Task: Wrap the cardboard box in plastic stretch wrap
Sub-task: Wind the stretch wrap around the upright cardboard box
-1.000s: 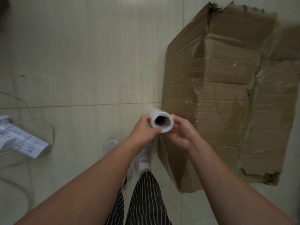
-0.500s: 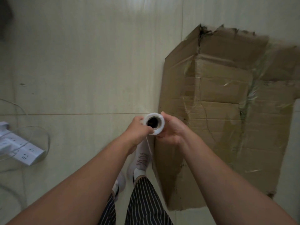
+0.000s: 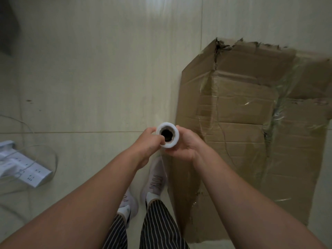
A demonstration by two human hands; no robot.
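On the pale, faintly streaked tile floor (image 3: 100, 78), seen from the head camera, a large cardboard box (image 3: 242, 133) is lying to the right of the person's feet. Its brown board is looking creased and worn, with a torn, frayed corner at the top and overlapping flaps across its upper face. Glossy bands of clear stretch film (image 3: 280, 108) are already clinging to it, wrinkling and catching the light.

In front of the box's left edge, both hands are holding a roll of stretch wrap (image 3: 175, 136) end-on to the camera. It is showing as a white, slightly fuzzy ring around a dark hollow core. The left hand (image 3: 146, 142) is curling round the roll's left side, its fingers closing on the rim. The right hand (image 3: 186, 144) is cupping the right side, its fingers wrapping beneath. A thin, nearly transparent sheet of film (image 3: 164, 164) is hanging from the roll beside the box's near side.

Below, white knit shoes (image 3: 155, 178) and dark trousers (image 3: 158, 227) with thin white stripes are showing. At far left, a white rectangular power strip (image 3: 27, 173) is sitting on the floor, with a thin cable (image 3: 45, 150) looping around it.
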